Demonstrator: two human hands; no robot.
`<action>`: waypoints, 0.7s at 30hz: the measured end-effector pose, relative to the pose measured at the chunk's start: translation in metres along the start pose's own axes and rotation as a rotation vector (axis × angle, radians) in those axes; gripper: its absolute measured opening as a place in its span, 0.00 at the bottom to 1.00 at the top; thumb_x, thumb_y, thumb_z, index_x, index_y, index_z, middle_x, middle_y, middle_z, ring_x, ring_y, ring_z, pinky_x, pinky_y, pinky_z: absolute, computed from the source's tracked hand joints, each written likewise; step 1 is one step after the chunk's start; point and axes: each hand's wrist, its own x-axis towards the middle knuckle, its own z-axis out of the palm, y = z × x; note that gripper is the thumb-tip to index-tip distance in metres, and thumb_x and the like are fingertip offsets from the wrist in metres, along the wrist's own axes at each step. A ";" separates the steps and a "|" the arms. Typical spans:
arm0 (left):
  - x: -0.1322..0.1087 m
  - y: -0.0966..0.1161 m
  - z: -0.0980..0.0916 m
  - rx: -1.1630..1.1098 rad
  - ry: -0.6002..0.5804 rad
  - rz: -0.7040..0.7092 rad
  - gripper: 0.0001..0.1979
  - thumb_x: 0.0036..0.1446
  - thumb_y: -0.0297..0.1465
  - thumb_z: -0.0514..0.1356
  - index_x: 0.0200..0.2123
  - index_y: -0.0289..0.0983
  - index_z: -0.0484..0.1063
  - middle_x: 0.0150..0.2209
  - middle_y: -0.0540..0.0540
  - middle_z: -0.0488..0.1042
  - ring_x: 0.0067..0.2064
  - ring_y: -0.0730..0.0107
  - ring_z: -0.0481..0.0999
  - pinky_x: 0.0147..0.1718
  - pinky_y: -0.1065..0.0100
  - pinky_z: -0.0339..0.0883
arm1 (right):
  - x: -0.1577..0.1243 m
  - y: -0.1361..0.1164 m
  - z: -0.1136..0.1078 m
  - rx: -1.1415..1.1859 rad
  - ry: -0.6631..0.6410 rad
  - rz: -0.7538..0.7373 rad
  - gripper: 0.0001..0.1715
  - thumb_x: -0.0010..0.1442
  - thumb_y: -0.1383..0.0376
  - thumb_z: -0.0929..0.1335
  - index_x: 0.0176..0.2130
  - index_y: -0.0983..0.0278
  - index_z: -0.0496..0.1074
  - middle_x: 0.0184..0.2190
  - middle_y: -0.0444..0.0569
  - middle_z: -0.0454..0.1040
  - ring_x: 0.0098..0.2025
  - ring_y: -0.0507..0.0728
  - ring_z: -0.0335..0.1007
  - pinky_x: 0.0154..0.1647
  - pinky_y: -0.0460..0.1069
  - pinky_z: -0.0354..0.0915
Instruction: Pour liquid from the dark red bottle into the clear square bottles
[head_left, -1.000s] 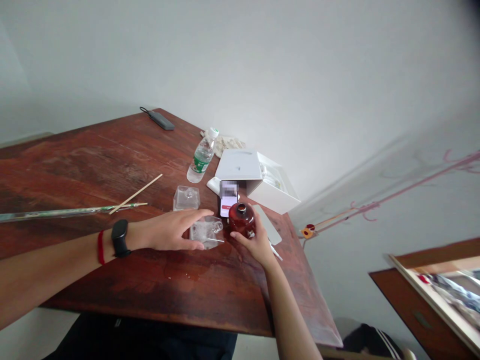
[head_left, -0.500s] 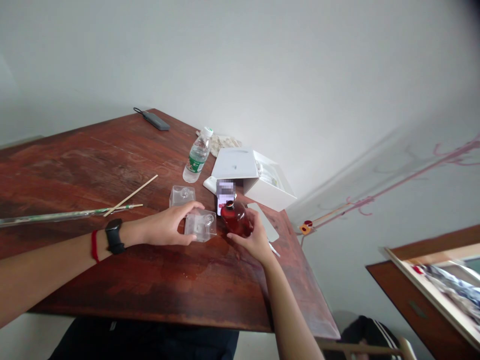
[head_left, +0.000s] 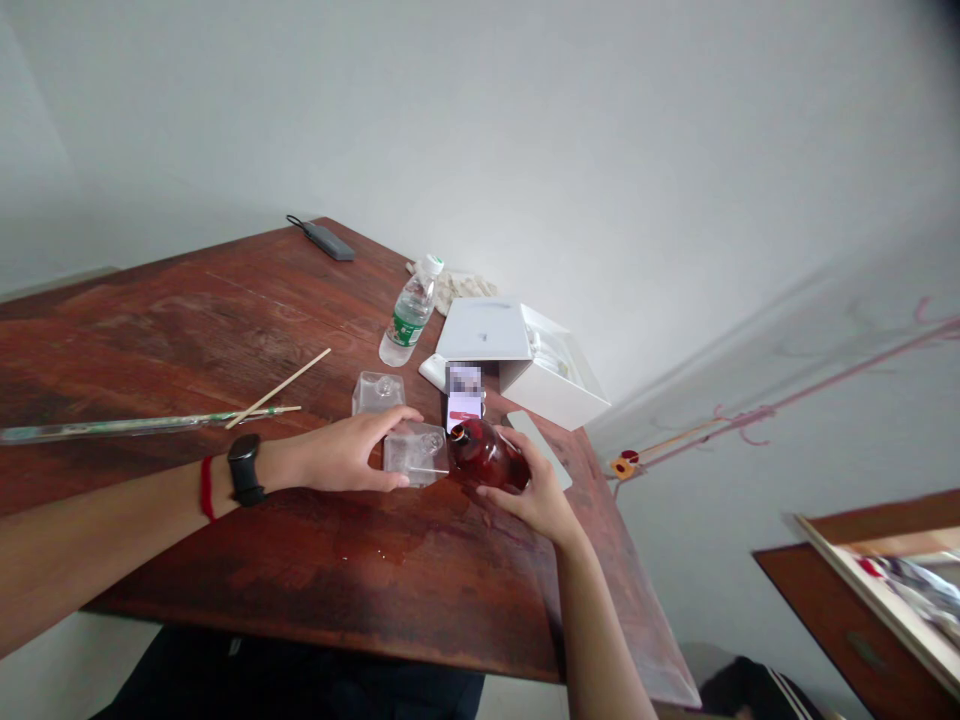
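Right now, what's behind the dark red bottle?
Beyond the dark red bottle, held tilted in the right hand, is a lit phone, with the white box farther back. The bottle hides the spot directly behind it, so I can't tell what is there.

No text, brand or number is legible. Markings are located as follows.

Bottle (head_left: 417,300): a green label (head_left: 406,331) wraps the body. It carries white and multicoloured print, too small to read.

Phone (head_left: 454,400): the lit display shows a pixelated patch (head_left: 465,378) in its upper part, which masks the content. Below it, a red field (head_left: 465,416) stands on a pale background; any lettering in it is unresolved.

White box (head_left: 461,328): a small grey mark (head_left: 482,338) stands on the lid, its form unclear. A second, fainter grey mark (head_left: 498,306) lies near the rear edge.

Wrapper (head_left: 150,429): green print (head_left: 255,412) runs along its length, indecipherable.
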 end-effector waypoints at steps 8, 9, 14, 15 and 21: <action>0.000 -0.006 0.005 0.007 0.042 -0.024 0.43 0.64 0.49 0.69 0.73 0.38 0.57 0.65 0.32 0.78 0.63 0.40 0.81 0.59 0.50 0.75 | 0.001 -0.008 -0.002 -0.181 0.088 -0.122 0.39 0.56 0.59 0.81 0.64 0.54 0.74 0.62 0.55 0.80 0.66 0.74 0.76 0.69 0.70 0.71; 0.000 -0.007 0.006 0.009 0.049 -0.023 0.43 0.64 0.49 0.69 0.73 0.38 0.57 0.64 0.32 0.78 0.63 0.40 0.81 0.59 0.50 0.75 | 0.002 -0.009 -0.003 -0.205 0.101 -0.131 0.39 0.57 0.60 0.81 0.65 0.53 0.74 0.62 0.55 0.81 0.67 0.73 0.76 0.69 0.71 0.70; 0.000 -0.009 0.008 0.018 0.058 -0.013 0.43 0.64 0.52 0.69 0.72 0.37 0.58 0.63 0.31 0.79 0.63 0.41 0.81 0.59 0.51 0.74 | 0.003 -0.009 -0.005 -0.312 0.119 -0.172 0.38 0.58 0.63 0.78 0.65 0.51 0.73 0.62 0.53 0.81 0.66 0.74 0.75 0.69 0.73 0.68; 0.000 -0.008 0.008 0.021 0.063 -0.014 0.45 0.64 0.52 0.69 0.73 0.37 0.57 0.63 0.32 0.79 0.62 0.41 0.81 0.59 0.51 0.74 | 0.003 -0.009 -0.006 -0.324 0.118 -0.185 0.38 0.58 0.64 0.78 0.65 0.51 0.73 0.62 0.53 0.82 0.66 0.74 0.75 0.69 0.73 0.68; 0.001 -0.006 0.010 0.031 0.088 -0.031 0.52 0.64 0.55 0.66 0.78 0.35 0.48 0.61 0.32 0.80 0.60 0.41 0.82 0.61 0.50 0.72 | 0.003 -0.009 -0.006 -0.388 0.124 -0.240 0.38 0.60 0.66 0.76 0.66 0.51 0.71 0.62 0.53 0.81 0.67 0.74 0.74 0.69 0.72 0.67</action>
